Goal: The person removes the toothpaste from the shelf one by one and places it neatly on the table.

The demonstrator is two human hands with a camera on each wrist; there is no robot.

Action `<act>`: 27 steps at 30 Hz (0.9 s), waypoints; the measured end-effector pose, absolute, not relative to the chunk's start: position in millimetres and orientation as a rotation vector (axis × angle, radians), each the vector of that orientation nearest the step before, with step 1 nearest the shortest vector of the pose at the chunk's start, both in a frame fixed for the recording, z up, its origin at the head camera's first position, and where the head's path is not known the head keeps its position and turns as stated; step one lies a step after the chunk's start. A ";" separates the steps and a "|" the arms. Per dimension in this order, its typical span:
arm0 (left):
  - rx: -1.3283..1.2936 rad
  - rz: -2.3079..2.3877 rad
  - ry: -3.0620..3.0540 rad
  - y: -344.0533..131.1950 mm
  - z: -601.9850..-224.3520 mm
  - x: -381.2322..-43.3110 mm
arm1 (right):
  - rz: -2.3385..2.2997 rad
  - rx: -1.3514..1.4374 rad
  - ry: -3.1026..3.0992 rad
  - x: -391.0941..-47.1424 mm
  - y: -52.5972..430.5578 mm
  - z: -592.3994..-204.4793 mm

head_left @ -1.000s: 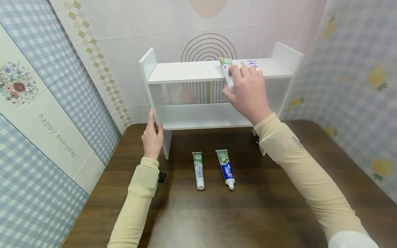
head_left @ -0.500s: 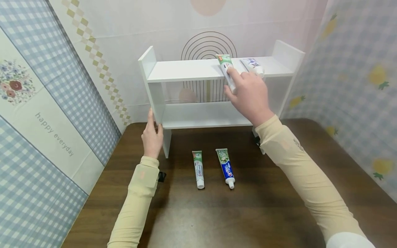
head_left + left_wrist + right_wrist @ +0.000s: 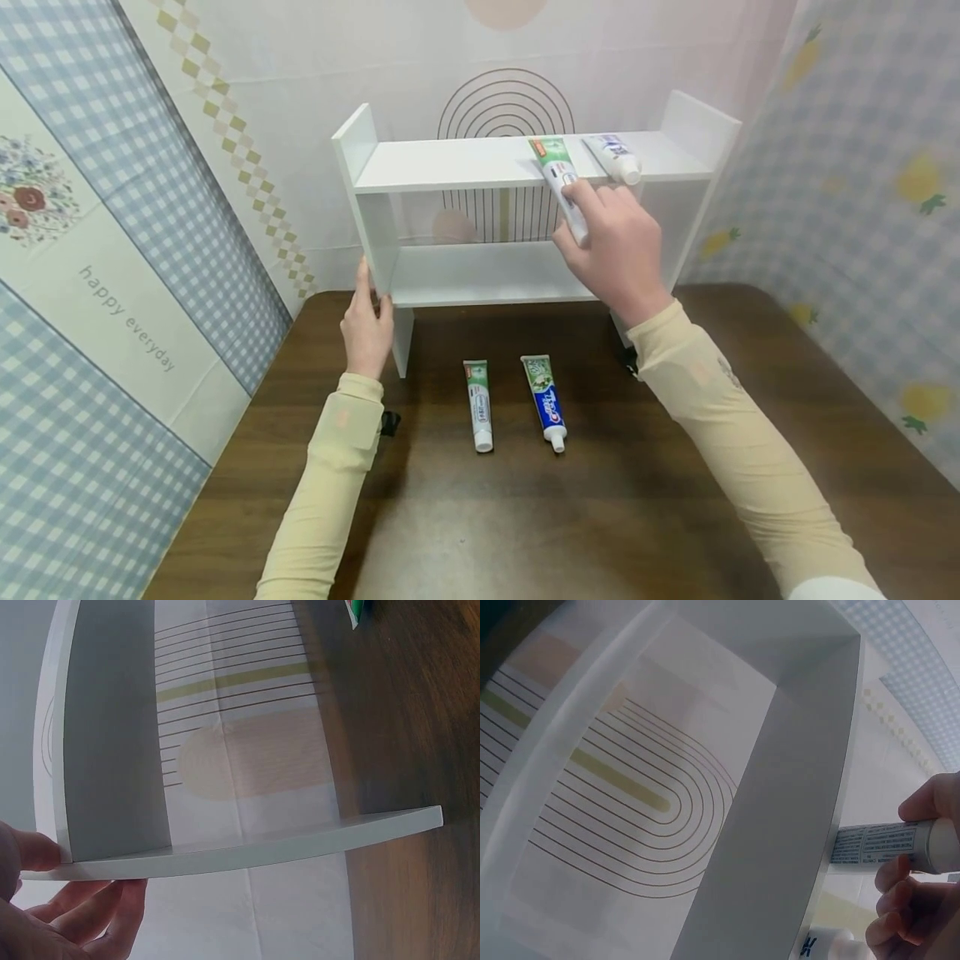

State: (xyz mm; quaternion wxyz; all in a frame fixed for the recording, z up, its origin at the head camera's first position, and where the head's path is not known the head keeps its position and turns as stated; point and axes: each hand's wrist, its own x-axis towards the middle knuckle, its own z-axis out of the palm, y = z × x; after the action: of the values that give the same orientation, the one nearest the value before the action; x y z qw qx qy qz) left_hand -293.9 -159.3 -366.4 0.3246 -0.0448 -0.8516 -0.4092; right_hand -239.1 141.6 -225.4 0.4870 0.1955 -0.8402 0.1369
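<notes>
My right hand (image 3: 618, 250) pinches a green-and-white toothpaste tube (image 3: 558, 171), slanted, at the front edge of the upper board of the white shelf (image 3: 450, 162). In the right wrist view the printed tube (image 3: 877, 846) lies between thumb and fingers, its far end hidden behind the board. My left hand (image 3: 367, 333) grips the shelf's left side panel; the left wrist view has the thumb (image 3: 37, 851) on one side and the fingers on the other. To the right, a white-and-purple toothpaste tube (image 3: 613, 158) lies on the upper board, cap forward.
On the brown table (image 3: 480, 517) before the shelf lie a green-and-white toothpaste tube (image 3: 479, 408) and a green-and-blue one (image 3: 545, 404), caps towards me. The lower board (image 3: 487, 275) spans the side panels. A patterned cloth (image 3: 300, 50) hangs behind.
My right hand has shifted right and towards me with its tube, uncovering the white-and-purple tube on the upper board. My left hand keeps its place on the side panel.
</notes>
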 end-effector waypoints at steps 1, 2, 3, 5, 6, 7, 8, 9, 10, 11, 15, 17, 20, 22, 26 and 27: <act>-0.114 -1.072 -2.235 -159.4 -366.1 -294.0 | 0.336 0.482 -2.037 -237.9 142.1 -225.9; -0.110 -1.071 -2.237 -159.5 -365.8 -293.9 | 0.339 0.487 -2.030 -236.6 142.7 -226.4; -0.108 -1.073 -2.238 -159.6 -365.6 -293.9 | 0.342 0.491 -2.022 -235.4 143.4 -226.8; -0.105 -1.077 -2.241 -159.5 -365.6 -293.7 | 0.347 0.498 -2.002 -232.9 144.8 -227.2; -0.107 -1.080 -2.241 -159.4 -365.4 -293.5 | 0.349 0.502 -1.991 -231.7 145.6 -227.1; -0.108 -1.085 -2.241 -159.3 -365.4 -293.2 | 0.351 0.508 -1.981 -230.4 146.3 -227.0; -0.109 -1.090 -2.240 -159.3 -365.3 -293.1 | 0.354 0.513 -1.970 -229.2 147.0 -226.8; -0.109 -1.092 -2.239 -159.3 -365.3 -292.9 | 0.357 0.520 -1.961 -228.0 147.6 -226.7; -0.107 -1.094 -2.238 -159.3 -365.6 -293.0 | 0.361 0.529 -1.955 -226.6 148.0 -226.7; -0.104 -1.095 -2.237 -159.5 -365.7 -292.9 | 0.364 0.538 -1.950 -224.9 148.4 -227.0; -0.098 -1.088 -2.237 -160.3 -366.0 -293.3 | 0.370 0.559 -1.942 -218.0 149.3 -229.4; -0.102 -1.085 -2.238 -160.3 -365.7 -293.6 | 0.375 0.557 -1.940 -214.5 149.9 -230.9; -0.104 -1.082 -2.238 -160.1 -365.4 -294.0 | 0.376 0.550 -1.946 -209.3 151.1 -233.7; -0.104 -1.086 -2.235 -159.9 -365.4 -293.5 | 0.386 0.547 -1.948 -205.6 152.0 -236.5; -0.105 -1.095 -2.234 -159.5 -365.4 -292.8 | 0.427 0.537 -1.929 -198.6 154.5 -243.0; -0.106 -1.094 -2.235 -159.3 -365.3 -292.7 | 0.434 0.535 -1.924 -196.7 155.3 -244.3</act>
State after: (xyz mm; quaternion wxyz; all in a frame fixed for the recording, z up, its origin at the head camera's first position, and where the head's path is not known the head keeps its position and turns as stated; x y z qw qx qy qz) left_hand -292.7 -159.3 -365.3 0.3198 -0.0404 -0.8502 -0.4163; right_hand -196.7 155.3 -244.3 0.5219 0.2235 -0.8031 0.1810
